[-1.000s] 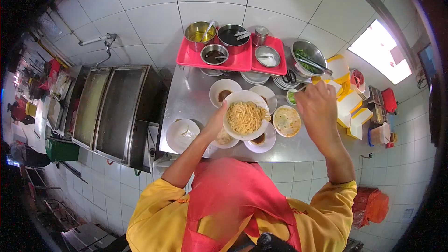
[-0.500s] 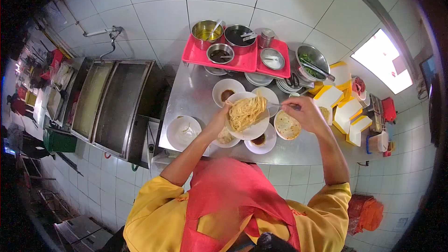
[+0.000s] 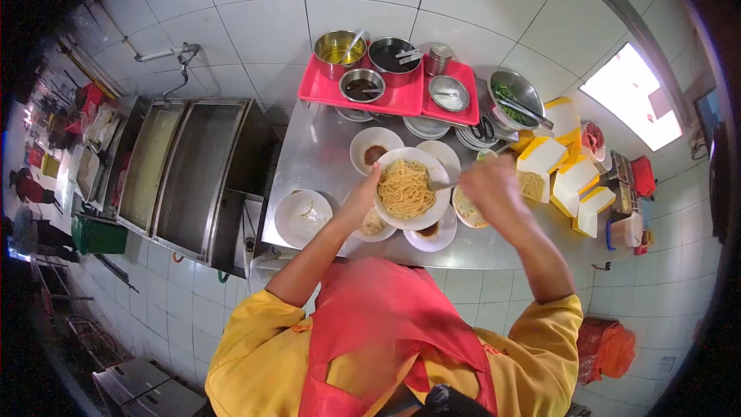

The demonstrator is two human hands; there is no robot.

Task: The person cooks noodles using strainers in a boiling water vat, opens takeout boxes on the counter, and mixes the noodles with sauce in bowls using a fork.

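Note:
A white bowl point(image 3: 434, 209) of noodles point(image 3: 405, 190) is held up in my left hand point(image 3: 364, 193), its fingers gripping the rim from the left. In my right hand point(image 3: 492, 188) is a metal utensil point(image 3: 441, 185), slightly blurred, whose tip reaches the noodles from the right; its exact kind cannot be made out. Around and below the held bowl stand several others: one with brown sauce point(image 3: 376, 141) behind, another sauce bowl point(image 3: 432, 241) in front, and one with pale food point(image 3: 372, 229) partly hidden. Beneath my right hand a further bowl point(image 3: 467, 214) is partly covered.
Red trays point(image 3: 401, 102) with metal pots stand along the wall. A steel bowl of greens point(image 3: 513, 93) sits to their right, near yellow-and-white boxes point(image 3: 575, 181). A used white bowl point(image 3: 302, 220) is on the left of the steel table point(image 3: 301, 156), and beyond it are steel vats point(image 3: 202, 177).
The noodles, earlier lifted toward the bowl's upper right, now lie in a round heap inside it. My right hand has turned and shifted slightly left, while my left hand keeps hold of the bowl.

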